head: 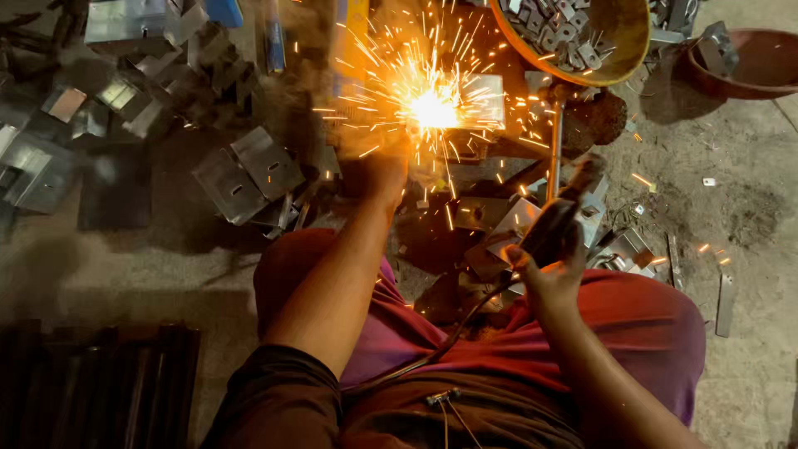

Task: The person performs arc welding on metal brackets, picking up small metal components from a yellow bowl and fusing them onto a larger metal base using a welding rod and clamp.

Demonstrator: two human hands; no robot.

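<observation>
A metal workshop: welding sparks (432,106) fly over a dirt floor (731,183) strewn with cut steel brackets (249,173).

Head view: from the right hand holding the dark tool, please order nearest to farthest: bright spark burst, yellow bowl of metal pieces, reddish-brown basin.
From the right hand:
1. Bright spark burst, up and left.
2. Yellow bowl of metal pieces, top centre-right.
3. Reddish-brown basin, top right corner.

Yellow bowl (625,51) of metal clips, brown basin (761,68).
</observation>
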